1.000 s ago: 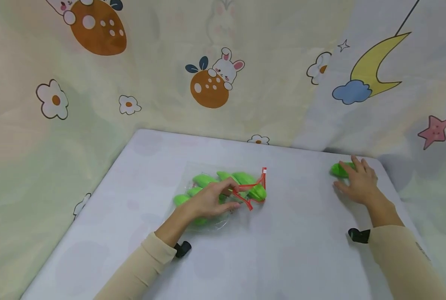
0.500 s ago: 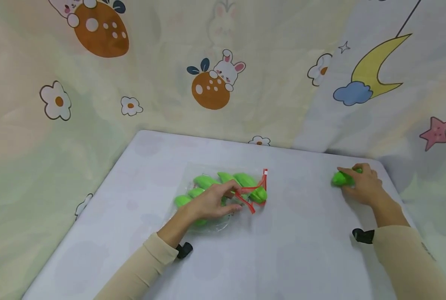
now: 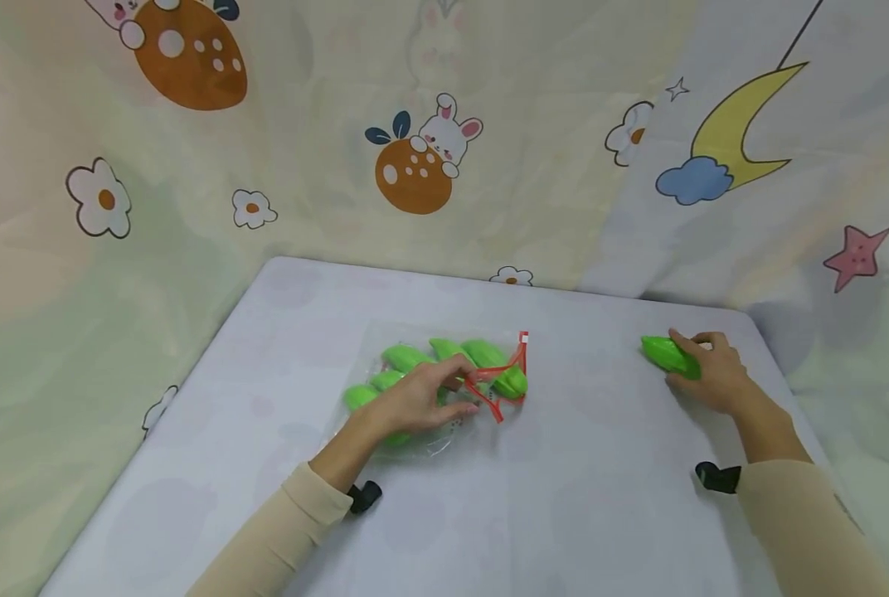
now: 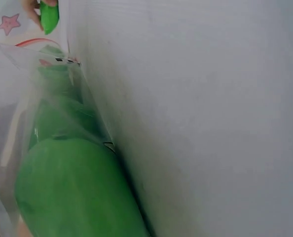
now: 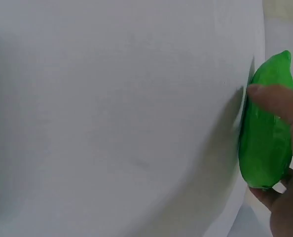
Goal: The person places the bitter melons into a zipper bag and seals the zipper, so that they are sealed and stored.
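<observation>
Several glossy green fruit-like pieces lie inside a clear plastic bag [image 3: 370, 336] with a red zip edge, left of the table's middle in the head view. My left hand [image 3: 422, 398] lies over the bag, with curled fingers and thumb at its red-edged mouth. One such piece [image 4: 77, 182] fills the lower left of the left wrist view, behind the film. At the far right of the table my right hand [image 3: 713, 377] grips a single green fruit-like piece [image 3: 667, 353] between thumb and fingers. It is elongated with a small pointed tip; its exact kind is unclear.
The white table [image 3: 579, 497] has its back edge against a printed cloth [image 3: 303, 149]. The right hand is near the table's back right corner. A black wrist mount [image 3: 365, 497] sits at the left cuff, another mount [image 3: 716, 478] at the right cuff.
My right hand has gone from reaching over the lone green piece to gripping it, and the piece has turned and come slightly toward me. My left hand stays at the bag.
</observation>
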`<state>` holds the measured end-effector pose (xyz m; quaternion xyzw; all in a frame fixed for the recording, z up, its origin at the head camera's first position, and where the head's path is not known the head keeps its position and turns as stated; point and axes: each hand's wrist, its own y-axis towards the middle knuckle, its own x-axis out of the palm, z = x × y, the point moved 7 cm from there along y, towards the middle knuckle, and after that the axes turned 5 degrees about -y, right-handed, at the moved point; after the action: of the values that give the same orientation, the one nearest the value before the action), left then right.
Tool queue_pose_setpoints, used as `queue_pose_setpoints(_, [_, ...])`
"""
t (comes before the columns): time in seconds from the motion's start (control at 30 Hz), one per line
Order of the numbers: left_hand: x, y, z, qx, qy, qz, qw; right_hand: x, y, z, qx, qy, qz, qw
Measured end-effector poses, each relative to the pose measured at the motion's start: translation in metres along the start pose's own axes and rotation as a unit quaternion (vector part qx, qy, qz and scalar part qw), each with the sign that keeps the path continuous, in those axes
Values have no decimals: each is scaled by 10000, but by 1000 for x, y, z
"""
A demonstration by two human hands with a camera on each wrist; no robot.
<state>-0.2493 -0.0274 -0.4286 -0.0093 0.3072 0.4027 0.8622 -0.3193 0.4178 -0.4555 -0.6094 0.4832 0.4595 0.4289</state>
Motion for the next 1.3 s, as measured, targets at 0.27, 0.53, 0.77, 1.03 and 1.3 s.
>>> queue_pose_setpoints(0.27, [-1,-2,3,24,63,93,9999,-2,-21,-21,-598,353,-51,9976])
queue_pose_setpoints(0.53, [-3,-4,5,81,70,125,9999,2,-28,-35,-737,561,157,9956])
queue_pose_setpoints(0.77, [0,-4,4,208,-11,81,9998,2,-29,-49,-1043,768,681,9892])
queue_pose_setpoints(1.03, [1,-2,5,191,75,30,9998,4,-31,-70,-1340,858,1069,9815])
queue_pose_setpoints(1.3, [2,-2,6,171,52,17,9998,8,-32,-92,-1540,1061,1083,9764])
